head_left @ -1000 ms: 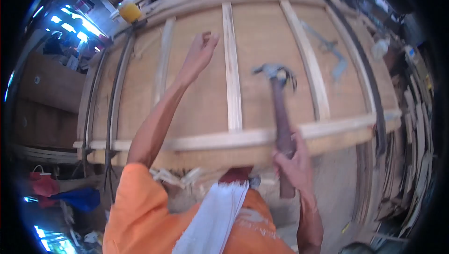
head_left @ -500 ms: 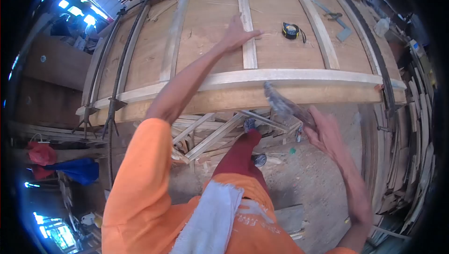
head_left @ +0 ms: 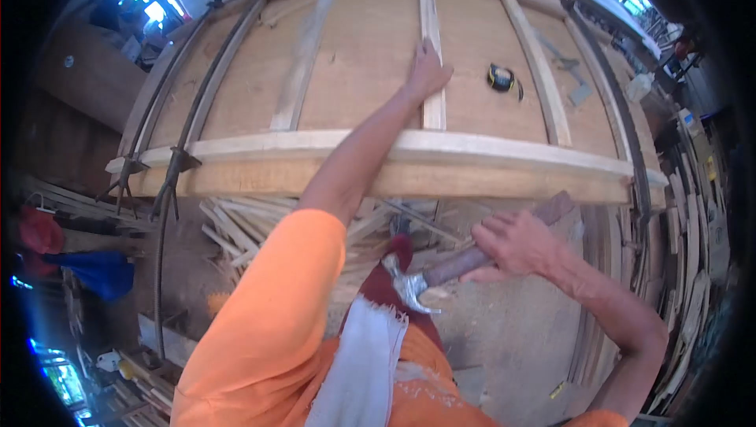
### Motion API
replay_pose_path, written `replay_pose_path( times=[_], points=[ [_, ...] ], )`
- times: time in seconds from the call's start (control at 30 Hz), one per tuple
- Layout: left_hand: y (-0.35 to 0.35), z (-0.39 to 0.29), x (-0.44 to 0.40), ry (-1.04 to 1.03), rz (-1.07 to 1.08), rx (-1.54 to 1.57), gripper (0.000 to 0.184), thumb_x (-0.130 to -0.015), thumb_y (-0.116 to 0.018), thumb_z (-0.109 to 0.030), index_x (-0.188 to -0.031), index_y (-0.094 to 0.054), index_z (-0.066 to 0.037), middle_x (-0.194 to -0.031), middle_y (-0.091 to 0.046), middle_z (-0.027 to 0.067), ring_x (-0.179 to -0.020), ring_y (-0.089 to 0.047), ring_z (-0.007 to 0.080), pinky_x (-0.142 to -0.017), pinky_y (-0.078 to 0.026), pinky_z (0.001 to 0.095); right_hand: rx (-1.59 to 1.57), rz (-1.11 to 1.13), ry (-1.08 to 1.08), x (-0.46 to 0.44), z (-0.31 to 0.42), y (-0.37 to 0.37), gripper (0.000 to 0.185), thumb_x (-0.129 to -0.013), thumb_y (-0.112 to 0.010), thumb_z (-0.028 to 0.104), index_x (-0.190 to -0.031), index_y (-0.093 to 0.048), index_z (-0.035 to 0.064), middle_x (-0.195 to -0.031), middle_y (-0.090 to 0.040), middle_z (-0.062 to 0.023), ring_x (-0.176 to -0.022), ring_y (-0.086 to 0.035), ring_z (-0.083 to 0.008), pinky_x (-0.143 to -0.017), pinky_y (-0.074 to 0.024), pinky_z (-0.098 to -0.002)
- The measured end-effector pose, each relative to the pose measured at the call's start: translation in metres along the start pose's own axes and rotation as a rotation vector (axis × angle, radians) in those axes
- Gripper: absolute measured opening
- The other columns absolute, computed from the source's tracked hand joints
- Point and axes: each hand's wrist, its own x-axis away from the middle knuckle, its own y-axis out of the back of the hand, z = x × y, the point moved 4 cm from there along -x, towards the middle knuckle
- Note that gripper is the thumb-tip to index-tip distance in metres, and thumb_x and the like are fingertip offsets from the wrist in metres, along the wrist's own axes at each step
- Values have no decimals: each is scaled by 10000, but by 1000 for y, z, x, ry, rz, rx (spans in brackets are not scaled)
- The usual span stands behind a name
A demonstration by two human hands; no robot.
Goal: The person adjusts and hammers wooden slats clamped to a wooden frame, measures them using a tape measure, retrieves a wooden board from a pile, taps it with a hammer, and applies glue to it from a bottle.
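Observation:
My right hand (head_left: 516,244) is closed round the wooden handle of a claw hammer (head_left: 457,268). The metal head hangs in front of my body, below the front rail (head_left: 504,147), with its claw pointing right. My left hand (head_left: 430,73) reaches over the rail and grips the middle wooden slat (head_left: 432,116), fingers on its left and thumb on its right. That slat belongs to a wooden frame on a plywood panel (head_left: 366,73). A black and yellow tape measure (head_left: 500,77) lies on the panel, right of my left hand.
Long bar clamps (head_left: 214,73) cross the left side, and another clamp (head_left: 614,88) crosses the right. A metal square (head_left: 579,95) lies beyond the tape measure. Wood offcuts (head_left: 236,226) cover the floor beneath the frame; stacked boards (head_left: 693,254) stand at right.
The hammer has swung from beside the front rail down toward my body, its head now lower left. My left hand has gone from thumb spread to closed round the slat. The view has shifted slightly.

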Motion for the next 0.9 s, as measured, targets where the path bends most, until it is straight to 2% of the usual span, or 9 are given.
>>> replay_pose_path(
  times=[0.1, 0.47, 0.53, 0.57, 0.67, 0.73, 0.83, 0.87, 0.9],
  points=[
    [6, -7, -8, 18, 23, -77, 1016, -816, -793, -199, -1566, -208, 157, -1529, -357, 368, -1437, -406, 510, -1218, -386, 473, 19, 180, -46, 5, -11, -3, 736, -945, -533, 787, -890, -590, 55, -756, -651, -145, -725, -703, -348, -615, -570, -427],
    [0, 5, -4, -28, 63, -56, 1034, -786, -798, -183, -1557, -202, 162, -1492, -372, 391, -1415, -422, 517, -1201, -399, 470, 49, 14, 134, 9, -1, -14, 725, -974, -528, 738, -902, -567, 18, -796, -674, -167, -706, -691, -359, -594, -556, -440],
    [-9, 13, -8, -51, 14, -64, 991, -791, -780, -185, -1535, -227, 163, -1469, -385, 395, -1390, -443, 527, -1187, -411, 477, 99, 63, -297, 4, -53, -21, 730, -955, -548, 757, -918, -567, 28, -801, -662, -173, -681, -677, -354, -622, -552, -452],
    [-8, 7, -1, -53, 16, -59, 991, -791, -780, -185, -1535, -227, 163, -1469, -385, 395, -1390, -443, 527, -1187, -411, 477, 252, -84, -397, -2, -66, -14, 690, -981, -538, 720, -947, -563, 31, -802, -670, -182, -660, -669, -365, -607, -546, -467],
    [0, 3, 0, 9, 72, -59, 964, -793, -768, -187, -1516, -242, 175, -1462, -392, 392, -1386, -441, 530, -1189, -406, 482, 164, -28, -443, 8, -45, -19, 662, -987, -547, 696, -940, -555, 37, -762, -650, -172, -659, -666, -368, -592, -541, -467],
    [-1, 3, -1, -9, 24, -50, 962, -783, -778, -176, -1508, -251, 173, -1462, -400, 390, -1390, -439, 528, -1191, -404, 490, 144, -64, -370, 9, -18, -10, 677, -959, -571, 716, -897, -546, 43, -728, -629, -152, -644, -661, -341, -571, -534, -443],
    [-6, 10, -6, -21, -1, -67, 948, -772, -789, -160, -1490, -270, 178, -1460, -406, 386, -1396, -435, 525, -1189, -405, 500, 226, -230, 176, 8, -4, -7, 697, -977, -517, 745, -870, -569, 58, -694, -631, -104, -584, -647, -279, -535, -536, -386],
    [-3, 8, -8, -26, 2, -70, 948, -772, -789, -160, -1490, -270, 178, -1460, -406, 386, -1396, -435, 525, -1189, -405, 500, 226, -235, 172, 1, -21, -6, 697, -977, -517, 745, -870, -569, 58, -694, -631, -104, -584, -647, -279, -535, -536, -386],
    [-1, 7, -5, -15, 12, -61, 927, -771, -790, -154, -1474, -284, 176, -1462, -402, 387, -1388, -440, 527, -1186, -406, 502, 292, -121, -103, -7, -48, -10, 706, -974, -513, 752, -874, -573, 56, -699, -637, -109, -588, -650, -283, -534, -539, -385]
  ],
)
